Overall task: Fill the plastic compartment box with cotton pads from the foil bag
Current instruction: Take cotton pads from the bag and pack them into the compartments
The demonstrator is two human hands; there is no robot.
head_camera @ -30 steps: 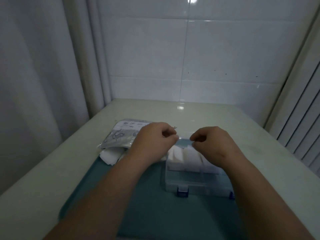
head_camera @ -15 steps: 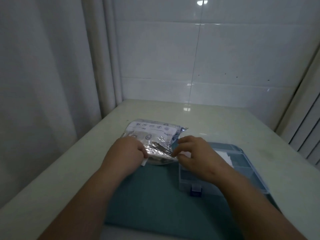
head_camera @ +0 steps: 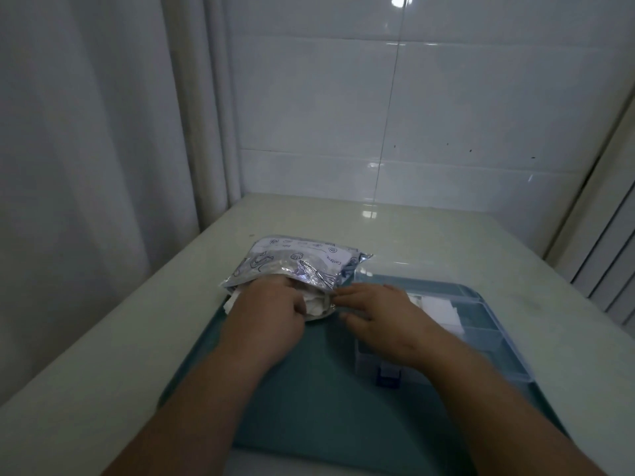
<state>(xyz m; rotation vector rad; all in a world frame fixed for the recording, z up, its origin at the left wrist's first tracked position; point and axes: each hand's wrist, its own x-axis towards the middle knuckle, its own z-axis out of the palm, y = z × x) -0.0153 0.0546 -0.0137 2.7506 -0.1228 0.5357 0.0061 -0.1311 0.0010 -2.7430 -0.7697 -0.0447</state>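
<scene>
On table (head_camera: pixel 446 242), teal tray (head_camera: pixel 309 389) carrying open plastic compartment box (head_camera: pixel 508 341) at right and foil bag (head_camera: pixel 295 262) beside it at left, mouth facing near side for short transfers. In bag mouth among cotton pads (head_camera: pixel 314 305), left hand (head_camera: pixel 268 314), finger grip not discernible; right hand (head_camera: pixel 381 314), fingers nearly straight, touching bag lip, likely steadying it.

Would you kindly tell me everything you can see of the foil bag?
The foil bag is a crinkled, shiny silver pouch with blue printed drawings and lettering. It lies flat at the far left of the teal tray, open mouth towards the person. White cotton pads show in the mouth. The left hand reaches into it, fingertips hidden; the right hand touches its right edge with straight fingers.
</scene>
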